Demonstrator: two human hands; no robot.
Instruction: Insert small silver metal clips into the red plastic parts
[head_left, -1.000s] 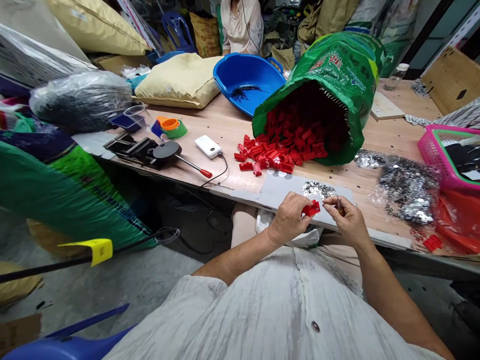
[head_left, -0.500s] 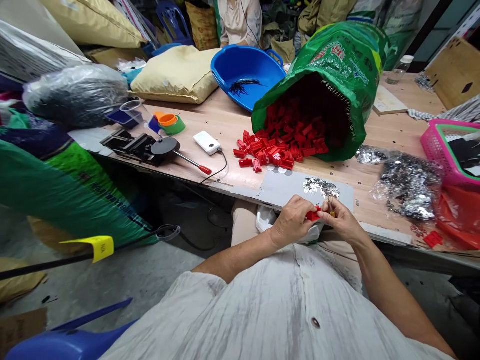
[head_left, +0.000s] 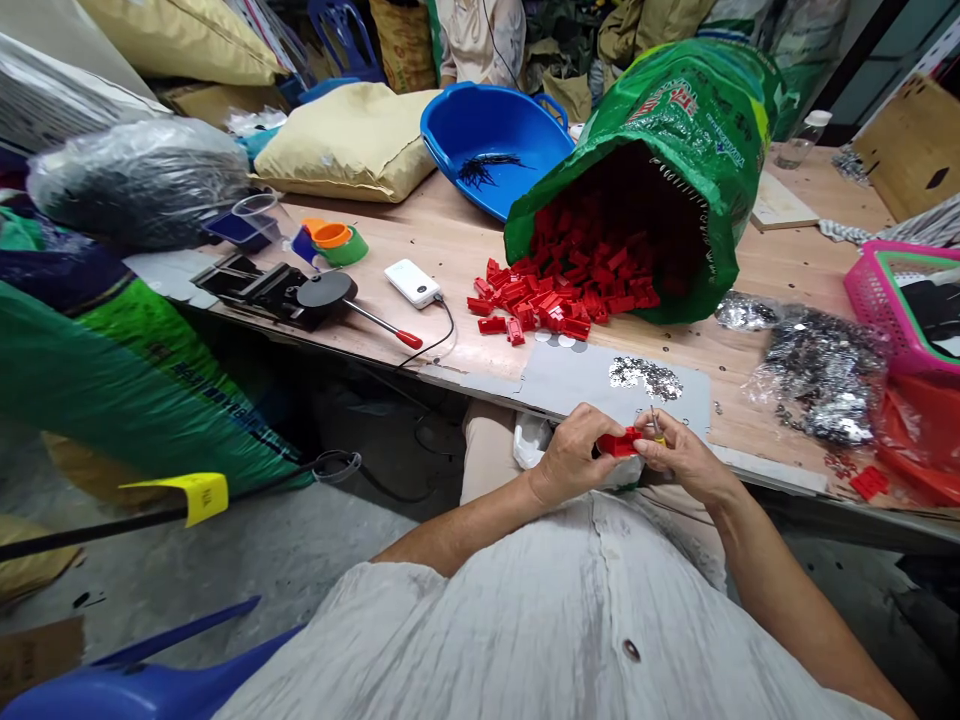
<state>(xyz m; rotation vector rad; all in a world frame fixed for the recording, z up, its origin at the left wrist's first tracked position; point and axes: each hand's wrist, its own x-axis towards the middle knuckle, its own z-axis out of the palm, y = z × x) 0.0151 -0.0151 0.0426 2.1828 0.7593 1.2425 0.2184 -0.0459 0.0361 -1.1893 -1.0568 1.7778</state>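
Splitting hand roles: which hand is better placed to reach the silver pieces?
Likely the right hand: it's nearer the silver pieces, though it holds a yellow-handled tool. The left hand, farther off, grips a red part.

Fairly even light fell across the desk (head_left: 795, 265). Small metal pieces (head_left: 654, 380) glinted just beyond the right hand (head_left: 681, 455); farther past it, the inside of the green sack (head_left: 660, 120) sank into shadow. Wide-angle distortion stretched the outermost areas.
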